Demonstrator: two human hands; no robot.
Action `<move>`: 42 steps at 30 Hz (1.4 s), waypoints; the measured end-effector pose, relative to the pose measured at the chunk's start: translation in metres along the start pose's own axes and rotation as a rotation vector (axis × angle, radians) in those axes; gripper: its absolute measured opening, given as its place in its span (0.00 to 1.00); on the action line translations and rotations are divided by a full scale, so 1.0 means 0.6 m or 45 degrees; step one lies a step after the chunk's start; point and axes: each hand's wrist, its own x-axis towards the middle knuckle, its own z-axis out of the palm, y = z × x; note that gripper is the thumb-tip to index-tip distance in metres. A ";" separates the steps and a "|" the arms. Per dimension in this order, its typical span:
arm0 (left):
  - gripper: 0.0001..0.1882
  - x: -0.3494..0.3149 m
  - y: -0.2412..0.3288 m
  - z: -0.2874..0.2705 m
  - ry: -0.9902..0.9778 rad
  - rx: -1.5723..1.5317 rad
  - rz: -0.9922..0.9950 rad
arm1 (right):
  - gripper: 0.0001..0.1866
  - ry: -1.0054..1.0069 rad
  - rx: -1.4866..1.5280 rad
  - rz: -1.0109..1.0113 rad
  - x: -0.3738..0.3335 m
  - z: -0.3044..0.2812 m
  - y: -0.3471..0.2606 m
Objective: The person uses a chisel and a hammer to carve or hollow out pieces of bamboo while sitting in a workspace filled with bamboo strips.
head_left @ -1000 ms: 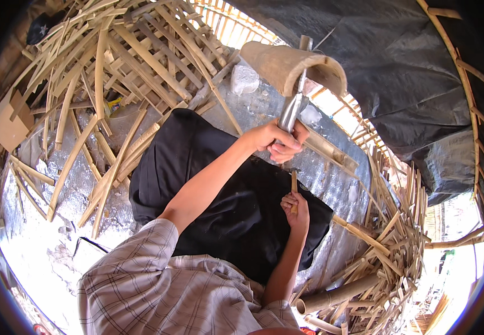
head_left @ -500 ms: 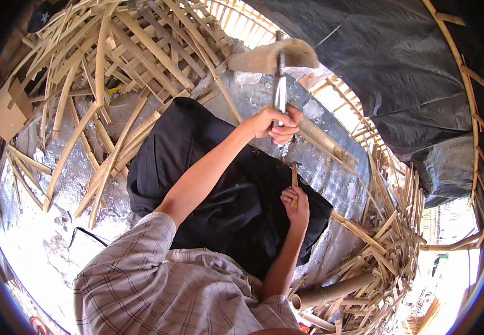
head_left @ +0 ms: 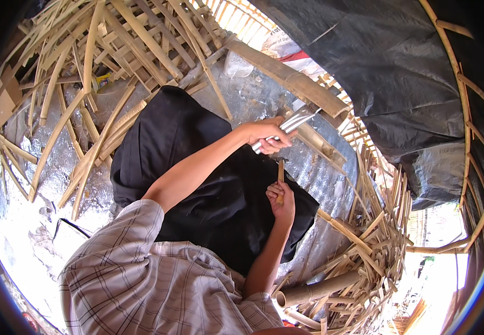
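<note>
My left hand [head_left: 267, 137] is closed around a shiny metal tool [head_left: 289, 127] with a tube-like handle. The tool slants up to the right, and its blurred far end reaches the near side of a split bamboo piece [head_left: 292, 78]. Whether it is fixed to the bamboo or only touching, I cannot tell. My right hand [head_left: 280, 196], lower and further right, grips a short pale wooden stick [head_left: 280, 173] that points upward over black cloth [head_left: 208, 167] across my lap. The stick's lower end is hidden in my fingers.
Another split bamboo length [head_left: 321, 146] lies beyond my left hand. Crossed bamboo strips [head_left: 141, 50] are heaped at the far left, with more scraps [head_left: 376, 245] at the right. A bamboo tube [head_left: 320, 289] rests near my right elbow. Black sheeting [head_left: 387, 84] hangs at the far right.
The metal tool has swung from upright to slanting right, and the split bamboo has turned from end-on to lengthwise, sloping down to the right. Both hands keep their grips.
</note>
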 end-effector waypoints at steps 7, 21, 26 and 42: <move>0.16 0.019 0.004 0.069 -0.148 -0.062 0.061 | 0.08 0.019 -0.077 -0.006 0.001 -0.002 -0.003; 0.14 0.041 -0.036 0.138 -0.222 -0.349 0.008 | 0.07 -0.047 -0.081 -0.129 -0.010 0.007 0.007; 0.14 0.044 -0.044 0.142 -0.122 -0.327 -0.062 | 0.07 -0.062 -0.055 -0.142 -0.013 0.012 0.010; 0.16 -0.029 0.093 0.133 -0.539 -0.829 0.033 | 0.09 0.069 -0.045 -0.019 -0.008 0.018 0.004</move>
